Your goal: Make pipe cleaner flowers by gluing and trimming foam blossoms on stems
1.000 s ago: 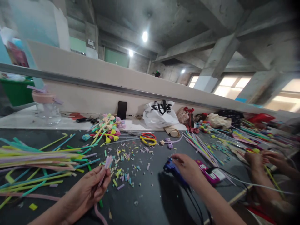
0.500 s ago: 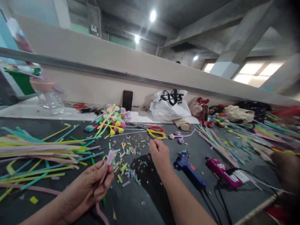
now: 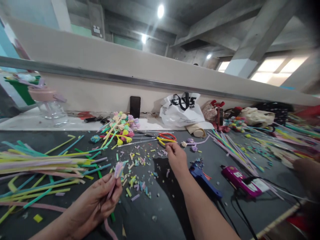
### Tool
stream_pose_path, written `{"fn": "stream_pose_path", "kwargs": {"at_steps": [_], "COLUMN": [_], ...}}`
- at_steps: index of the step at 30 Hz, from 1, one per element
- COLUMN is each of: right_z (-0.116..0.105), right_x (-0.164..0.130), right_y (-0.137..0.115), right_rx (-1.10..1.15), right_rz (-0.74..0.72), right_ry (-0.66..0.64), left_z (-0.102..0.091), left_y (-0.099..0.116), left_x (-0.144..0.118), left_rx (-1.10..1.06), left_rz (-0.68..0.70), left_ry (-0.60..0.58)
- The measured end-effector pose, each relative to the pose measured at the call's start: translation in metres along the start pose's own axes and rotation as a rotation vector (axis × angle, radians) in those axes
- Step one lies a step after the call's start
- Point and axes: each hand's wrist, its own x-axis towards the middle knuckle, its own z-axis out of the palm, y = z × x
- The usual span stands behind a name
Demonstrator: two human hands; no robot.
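My left hand (image 3: 101, 196) is closed around a pink pipe cleaner (image 3: 109, 228), whose lower end hangs below the fingers. At its top, above the thumb, a small lilac and pale blue tuft (image 3: 119, 169) shows. My right hand (image 3: 177, 158) is curled with its fingertips pressed together, right at the yellow handle of the scissors (image 3: 168, 135), which also have a red handle. Whether the fingers grip anything cannot be made out. Small cut pipe cleaner bits (image 3: 140, 183) are strewn between the hands.
Long pipe cleaners (image 3: 42, 163) lie at left, a bunch of fuzzy flowers (image 3: 122, 126) behind. A blue glue gun (image 3: 205, 180) and a magenta corded device (image 3: 243, 181) sit at right. A phone (image 3: 135, 106), white bag (image 3: 181, 110) and clear bottle (image 3: 51, 110) stand along the back. Another person's blurred hand (image 3: 306, 170) is far right.
My right hand has shifted slightly right and up to the scissors' yellow handle, now covering part of it. My left hand keeps its hold on the pipe cleaner, and the view has shifted slightly.
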Motion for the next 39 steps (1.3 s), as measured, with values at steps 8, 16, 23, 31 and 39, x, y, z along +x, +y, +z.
{"fn": "stream_pose_path", "kwargs": {"at_steps": [8, 16, 23, 31, 39], "right_z": [0.005, 0.051, 0.063, 0.032, 0.024], "right_x": [-0.010, -0.039, -0.037, -0.023, -0.014], "right_y": [-0.018, -0.069, -0.060, -0.058, -0.056], "right_rx": [-0.093, -0.189, -0.182, 0.127, 0.397], "right_rz": [-0.206, -0.450, -0.364, -0.301, -0.008], "right_ry": [-0.149, -0.534, -0.574, -0.570, -0.485], "left_z": [-0.001, 0.000, 0.002, 0.001, 0.045], "left_y": [-0.001, -0.002, -0.002, -0.005, 0.003], "left_x": [0.004, 0.006, 0.007, 0.008, 0.014], "left_rx": [0.002, -0.033, -0.042, -0.004, 0.108], "left_rz": [0.006, 0.014, 0.005, 0.051, -0.027], "left_ry": [-0.118, -0.073, -0.067, -0.048, -0.109]}}
